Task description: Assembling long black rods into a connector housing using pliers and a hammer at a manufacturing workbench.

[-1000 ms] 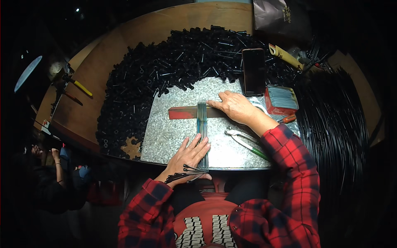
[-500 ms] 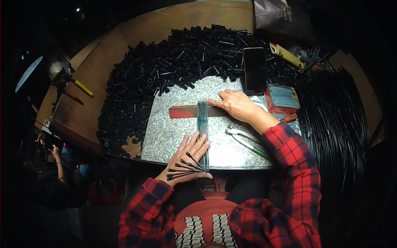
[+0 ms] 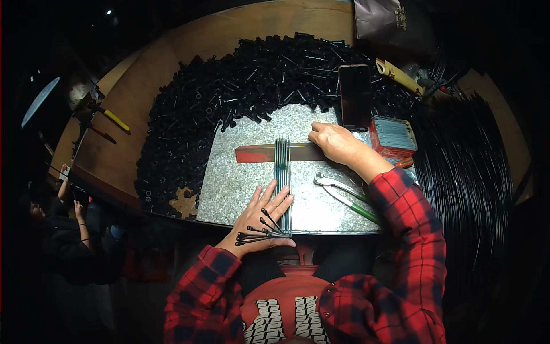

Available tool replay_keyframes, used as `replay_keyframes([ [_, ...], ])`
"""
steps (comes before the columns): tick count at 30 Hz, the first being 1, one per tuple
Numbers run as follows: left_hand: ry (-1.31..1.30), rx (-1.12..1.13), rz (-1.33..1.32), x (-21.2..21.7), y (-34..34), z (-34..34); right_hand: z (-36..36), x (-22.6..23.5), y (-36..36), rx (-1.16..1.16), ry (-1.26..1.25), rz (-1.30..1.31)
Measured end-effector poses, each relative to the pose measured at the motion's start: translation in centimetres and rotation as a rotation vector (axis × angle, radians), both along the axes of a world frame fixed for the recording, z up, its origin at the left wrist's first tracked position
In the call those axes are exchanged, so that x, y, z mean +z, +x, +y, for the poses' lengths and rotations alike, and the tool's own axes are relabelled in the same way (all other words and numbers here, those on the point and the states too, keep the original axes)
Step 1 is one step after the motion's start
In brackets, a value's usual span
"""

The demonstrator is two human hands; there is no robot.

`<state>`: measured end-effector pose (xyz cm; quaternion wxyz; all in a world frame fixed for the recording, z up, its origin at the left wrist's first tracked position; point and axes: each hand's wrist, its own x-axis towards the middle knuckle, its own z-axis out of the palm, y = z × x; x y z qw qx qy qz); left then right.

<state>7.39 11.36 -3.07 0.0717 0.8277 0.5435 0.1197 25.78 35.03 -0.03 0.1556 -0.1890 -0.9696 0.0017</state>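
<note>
A row of thin metal rods point(image 3: 282, 166) lies side by side across a red and dark bar point(image 3: 249, 153) on a speckled grey plate point(image 3: 229, 189). My left hand point(image 3: 260, 221) rests flat with fingers spread, its fingertips touching the rods' left edge. The rods' black bent ends point(image 3: 258, 234) fan out over the back of this hand. Above the bar's right part, my right hand point(image 3: 335, 140) has its fingers curled together; whatever they may hold is hidden. Pliers with green handles point(image 3: 344, 198) lie below the right hand.
A heap of black tubular parts point(image 3: 229, 86) curves around the plate. At the right are a phone point(image 3: 355, 97), a red box of thin pieces point(image 3: 392, 137) and a mass of long black rods point(image 3: 464, 172). Another person's arm point(image 3: 83, 223) shows at far left.
My right hand has drawn back to the right from the rods' tips, its extended index finger now curled in. The left hand stays nearly in place, with the black ends shifted slightly.
</note>
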Motion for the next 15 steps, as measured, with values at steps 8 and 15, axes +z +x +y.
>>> replay_keyframes([
  [8, -0.02, -0.006, 0.024, 0.56, 0.16, 0.0, -0.14, 0.01, -0.51, 0.024, 0.006, 0.029],
  [15, -0.006, -0.004, 0.003, 0.42, 0.08, -0.09, -0.6, 0.33, -0.71, 0.016, 0.023, -0.027],
])
